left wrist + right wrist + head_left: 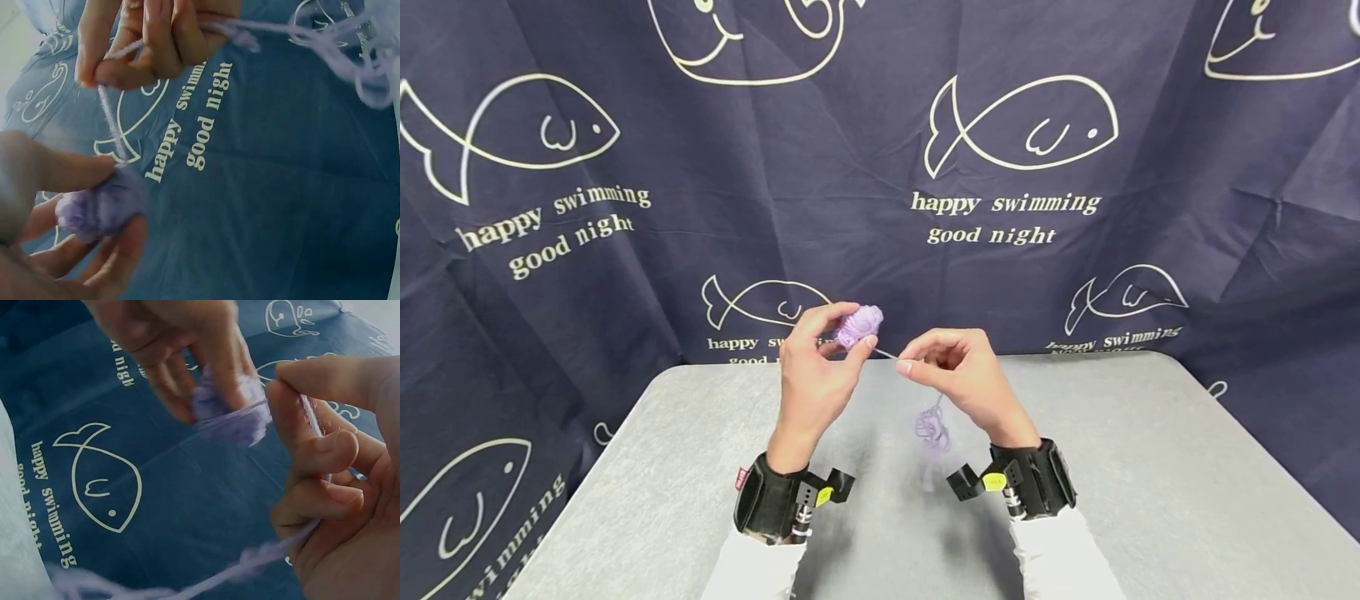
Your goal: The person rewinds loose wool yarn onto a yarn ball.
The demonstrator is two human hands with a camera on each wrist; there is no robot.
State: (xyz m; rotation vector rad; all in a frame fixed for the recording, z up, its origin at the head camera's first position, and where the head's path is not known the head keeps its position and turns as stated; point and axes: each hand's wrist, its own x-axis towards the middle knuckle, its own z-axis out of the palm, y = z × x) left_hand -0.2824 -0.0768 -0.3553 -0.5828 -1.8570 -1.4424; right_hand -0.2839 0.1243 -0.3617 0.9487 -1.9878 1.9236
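The left hand (56,206) is a blurred mass in the left wrist view, cut off by the frame's lower-left corner. Its fingers hide part of the small lilac yarn ball (100,206). The loose yarn tangle (369,69) runs off the right edge.

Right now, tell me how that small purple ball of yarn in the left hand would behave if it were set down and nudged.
The small purple ball of yarn looks soft and light, since the left hand pinches it with just its fingers. Being roundish, it would probably roll. The thin purple strand gripped by the right hand ends in a limp tangle, so it would likely unwind rather than resist.
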